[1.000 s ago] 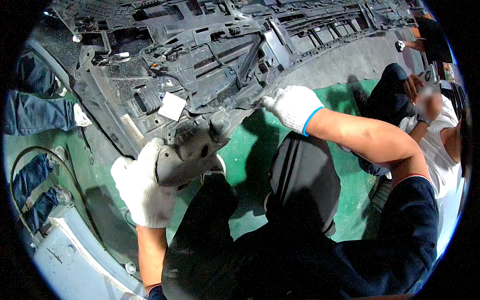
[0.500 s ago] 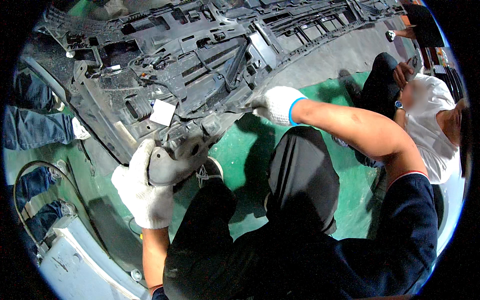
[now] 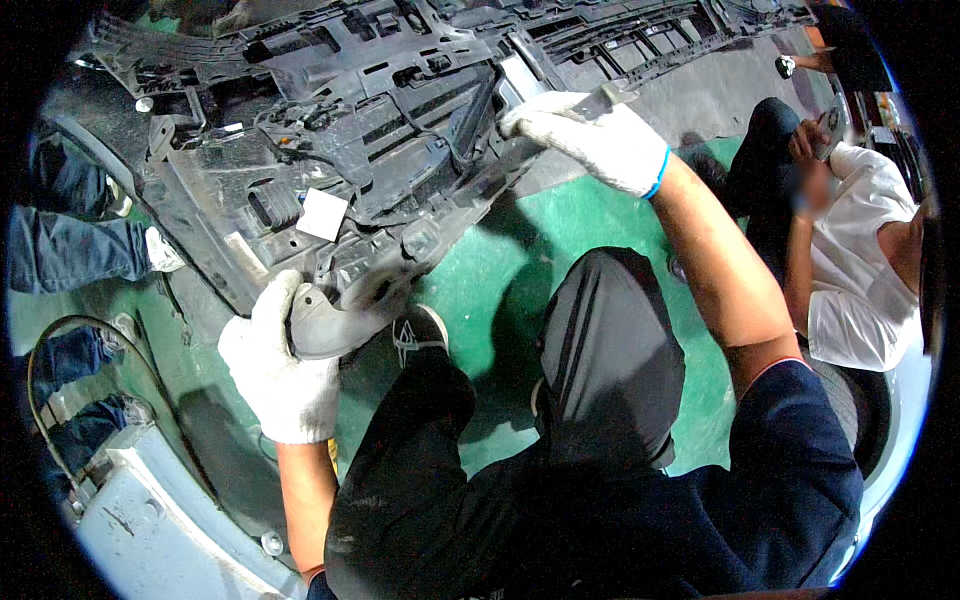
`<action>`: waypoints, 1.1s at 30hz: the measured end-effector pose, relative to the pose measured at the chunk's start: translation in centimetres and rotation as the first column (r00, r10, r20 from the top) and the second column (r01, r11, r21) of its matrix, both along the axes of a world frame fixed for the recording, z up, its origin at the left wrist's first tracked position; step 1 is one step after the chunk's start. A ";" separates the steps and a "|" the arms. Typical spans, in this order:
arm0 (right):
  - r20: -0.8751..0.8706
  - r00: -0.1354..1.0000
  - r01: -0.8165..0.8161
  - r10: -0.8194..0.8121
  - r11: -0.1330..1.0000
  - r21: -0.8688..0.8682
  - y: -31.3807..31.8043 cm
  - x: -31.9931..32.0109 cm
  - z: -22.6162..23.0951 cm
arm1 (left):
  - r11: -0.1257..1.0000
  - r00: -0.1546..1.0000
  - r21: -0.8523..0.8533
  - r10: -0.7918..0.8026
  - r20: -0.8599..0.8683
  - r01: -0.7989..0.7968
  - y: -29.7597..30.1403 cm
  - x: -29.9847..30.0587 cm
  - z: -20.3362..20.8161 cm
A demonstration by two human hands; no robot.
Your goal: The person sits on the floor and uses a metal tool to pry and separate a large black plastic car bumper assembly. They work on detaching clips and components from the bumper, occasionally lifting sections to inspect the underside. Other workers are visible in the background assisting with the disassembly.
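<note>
A large black plastic bumper assembly (image 3: 395, 160) lies in front of me with its ribbed, slotted inner side showing. Along its near edge runs a long, dusty dark plastic trim strip (image 3: 440, 235). My left hand (image 3: 275, 375), in a white knit glove, is closed on the strip's rounded lower-left end, thumb on the near face. Further up to the right, my gloved right hand (image 3: 600, 145) grips the strip, fingers bent over its edge; its fingertips are partly hidden. A white square label (image 3: 323, 214) sits on the assembly between the hands, nearer the left.
To the right a person in a white shirt (image 3: 860, 260) crouches, holding a small object. Other people's legs (image 3: 80, 250) show at the left. A light grey metal box-like body (image 3: 170, 520) with a curved hose (image 3: 100, 325) stands at lower left. The floor (image 3: 510, 400) is green.
My right hand has moved up and to the right along the near edge, and the strip there now looks raised. My left hand keeps its grip with only a slight shift.
</note>
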State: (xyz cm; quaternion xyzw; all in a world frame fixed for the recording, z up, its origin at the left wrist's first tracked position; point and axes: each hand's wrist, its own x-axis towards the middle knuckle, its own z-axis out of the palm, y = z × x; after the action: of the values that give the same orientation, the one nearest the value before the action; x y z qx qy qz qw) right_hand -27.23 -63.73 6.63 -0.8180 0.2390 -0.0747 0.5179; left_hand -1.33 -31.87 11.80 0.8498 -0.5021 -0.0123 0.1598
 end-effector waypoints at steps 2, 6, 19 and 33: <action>0.006 0.994 0.105 -0.107 0.979 0.176 1.6 1.5 0.5 | 0.998 0.998 0.057 0.024 -0.053 -0.021 0.3 0.0 0.1; -0.071 0.990 0.144 -0.125 0.887 0.440 4.8 1.6 -1.7 | 0.999 0.999 0.051 0.001 -0.044 0.001 0.1 0.0 0.2; 0.073 0.992 -0.129 0.107 0.776 0.617 3.8 -2.9 -0.6 | 0.999 1.000 0.032 -0.002 -0.007 0.003 0.4 0.0 0.1; -0.557 0.656 -0.575 0.510 0.815 0.070 0.6 2.1 -4.5 | 0.998 0.998 0.007 -0.063 0.028 0.063 -0.2 0.0 0.1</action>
State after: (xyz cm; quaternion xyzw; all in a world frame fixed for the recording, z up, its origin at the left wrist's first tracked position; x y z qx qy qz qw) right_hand -25.16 -63.09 2.10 -0.8648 0.1178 0.3092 0.3778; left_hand -1.29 -32.07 11.87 0.8342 -0.5308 -0.0069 0.1495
